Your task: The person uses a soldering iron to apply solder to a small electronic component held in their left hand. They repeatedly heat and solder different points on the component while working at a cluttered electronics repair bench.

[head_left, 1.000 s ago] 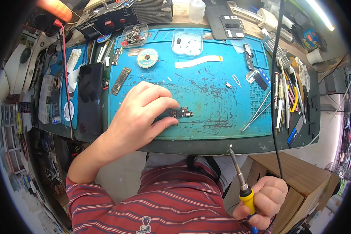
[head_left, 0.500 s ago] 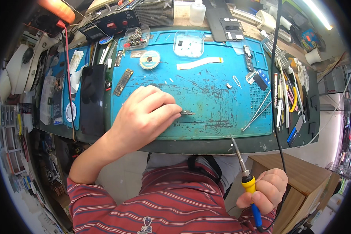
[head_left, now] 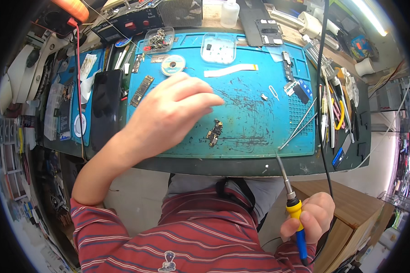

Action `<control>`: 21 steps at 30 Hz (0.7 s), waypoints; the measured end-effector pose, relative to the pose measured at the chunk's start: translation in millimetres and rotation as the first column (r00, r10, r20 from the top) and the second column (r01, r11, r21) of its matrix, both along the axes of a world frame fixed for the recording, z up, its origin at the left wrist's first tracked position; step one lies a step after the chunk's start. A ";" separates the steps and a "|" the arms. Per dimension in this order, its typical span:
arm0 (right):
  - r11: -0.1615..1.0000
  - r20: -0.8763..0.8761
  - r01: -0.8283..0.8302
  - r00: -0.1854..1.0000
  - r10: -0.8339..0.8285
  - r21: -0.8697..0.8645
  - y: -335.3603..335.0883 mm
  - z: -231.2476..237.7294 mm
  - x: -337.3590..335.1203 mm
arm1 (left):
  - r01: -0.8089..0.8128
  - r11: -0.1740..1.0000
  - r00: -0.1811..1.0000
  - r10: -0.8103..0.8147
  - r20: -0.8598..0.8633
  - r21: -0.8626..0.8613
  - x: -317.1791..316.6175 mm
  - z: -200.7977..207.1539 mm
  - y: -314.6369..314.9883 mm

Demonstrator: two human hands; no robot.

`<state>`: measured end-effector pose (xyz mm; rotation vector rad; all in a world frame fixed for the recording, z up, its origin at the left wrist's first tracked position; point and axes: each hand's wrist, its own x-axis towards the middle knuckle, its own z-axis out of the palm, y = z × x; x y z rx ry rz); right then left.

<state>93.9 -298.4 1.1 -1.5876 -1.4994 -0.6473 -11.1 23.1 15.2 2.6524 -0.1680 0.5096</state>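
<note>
My left hand (head_left: pixel 175 109) hovers over the blue work mat (head_left: pixel 255 113), its index finger and thumb slightly apart with nothing visible between them. Just to the right of its fingers, a small dark circuit board (head_left: pixel 215 133) lies tilted on the mat, apart from the hand. At the lower right my right hand (head_left: pixel 315 216) is wrapped round a soldering iron (head_left: pixel 294 210) with a yellow and blue handle. The iron's tip points up and away, near the mat's front edge, close to the ends of metal tweezers (head_left: pixel 297 132).
A solder spool (head_left: pixel 173 72), a longer circuit board (head_left: pixel 142 91), a white flex cable (head_left: pixel 230 71) and clear trays (head_left: pixel 234 53) occupy the mat's far part. A black phone (head_left: pixel 106 109) lies left. Hand tools (head_left: pixel 339 113) crowd the right, where a black cord (head_left: pixel 320 91) hangs.
My left hand has let go of the small circuit board and lifted up off it, leaving it on the mat. The soldering iron has shifted slightly; its tip is a little higher and further right.
</note>
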 end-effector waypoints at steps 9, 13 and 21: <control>0.991 -0.260 -0.019 0.966 -0.017 -0.136 12.4 -0.3 11.1 | -0.071 0.996 0.986 0.062 -0.156 -0.049 -36.9 -6.6 26.7; 0.989 -0.253 -0.028 0.967 -0.009 -0.143 20.0 -0.3 11.2 | 0.005 1.000 0.984 -0.001 -0.181 0.022 -26.9 1.8 29.9; 0.981 -0.229 0.002 0.972 -0.048 -0.194 21.1 -1.4 10.3 | 0.231 0.962 0.942 -0.183 -0.283 0.147 -2.5 16.3 45.9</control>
